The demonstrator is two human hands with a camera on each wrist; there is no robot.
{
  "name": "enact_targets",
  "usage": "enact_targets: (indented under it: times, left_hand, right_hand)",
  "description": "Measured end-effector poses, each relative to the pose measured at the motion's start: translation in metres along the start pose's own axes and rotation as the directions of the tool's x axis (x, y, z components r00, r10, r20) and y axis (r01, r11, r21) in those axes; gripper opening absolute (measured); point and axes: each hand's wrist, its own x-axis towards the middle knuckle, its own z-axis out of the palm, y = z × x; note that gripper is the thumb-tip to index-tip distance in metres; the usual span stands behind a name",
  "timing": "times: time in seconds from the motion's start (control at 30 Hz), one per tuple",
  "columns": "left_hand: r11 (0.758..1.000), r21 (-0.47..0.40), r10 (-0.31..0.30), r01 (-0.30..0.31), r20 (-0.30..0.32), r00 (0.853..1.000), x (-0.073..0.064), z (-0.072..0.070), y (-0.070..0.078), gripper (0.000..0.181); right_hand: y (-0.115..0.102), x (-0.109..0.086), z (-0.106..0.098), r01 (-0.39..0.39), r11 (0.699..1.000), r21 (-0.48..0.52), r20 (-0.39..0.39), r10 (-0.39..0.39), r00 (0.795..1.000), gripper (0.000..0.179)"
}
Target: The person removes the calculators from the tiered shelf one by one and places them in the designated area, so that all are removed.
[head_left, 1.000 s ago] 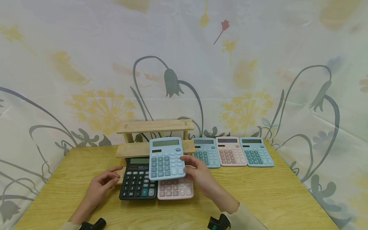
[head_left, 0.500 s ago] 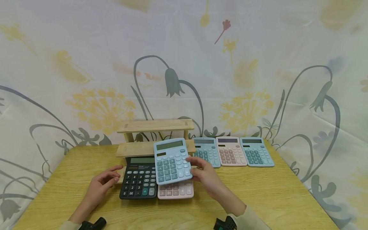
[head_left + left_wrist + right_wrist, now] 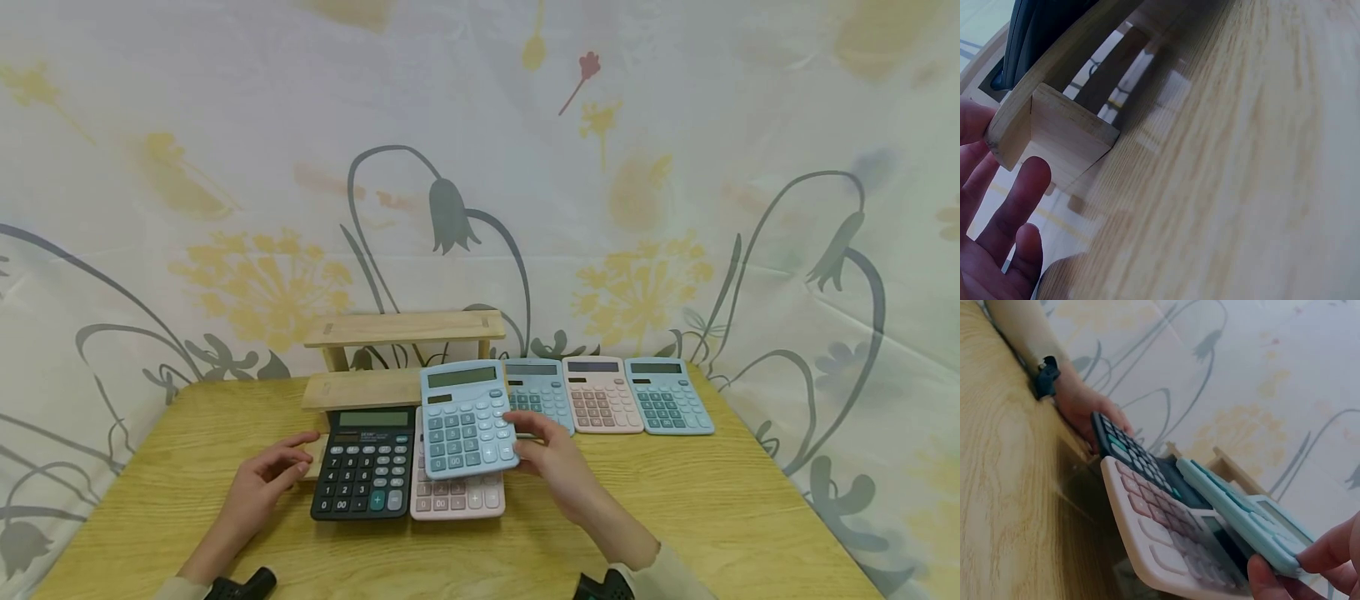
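Observation:
My right hand [image 3: 558, 467] pinches a light blue calculator [image 3: 468, 425] by its lower right edge, thumb on one face and fingers on the other. It overlaps a pink calculator [image 3: 459, 502] that leans on the low front tier of a wooden rack [image 3: 405, 330]. In the right wrist view the blue calculator [image 3: 1229, 503] tilts in front of the pink one's screen end. Left of the pink one leans a black calculator [image 3: 362, 479]. My left hand [image 3: 258, 483] rests at the rack's left end, fingers loosely bent; the left wrist view shows one fingertip touching the board's end [image 3: 1010, 134].
Behind and right of the rack, another blue calculator [image 3: 542, 404], a pink calculator [image 3: 602, 400] and a further blue calculator [image 3: 667, 400] stand in a row against the patterned cloth [image 3: 660, 192]. The rack stands on a yellow wood-grain table [image 3: 675, 517].
My right hand has moved the blue calculator to the right, off the black calculator and over the pink one, tilting it slightly on the way. The left hand has stayed put.

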Motion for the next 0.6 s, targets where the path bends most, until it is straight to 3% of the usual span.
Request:
enact_targets:
  times: [0.6]
  left_hand:
    - [1.0, -0.018, 0.019, -0.019, 0.003, 1.0, 0.001, 0.0, -0.002, 0.007]
  right_hand:
    - [0.001, -0.012, -0.038, -0.008, 1.0, -0.029, -0.125, 0.004, 0.992, 0.042]
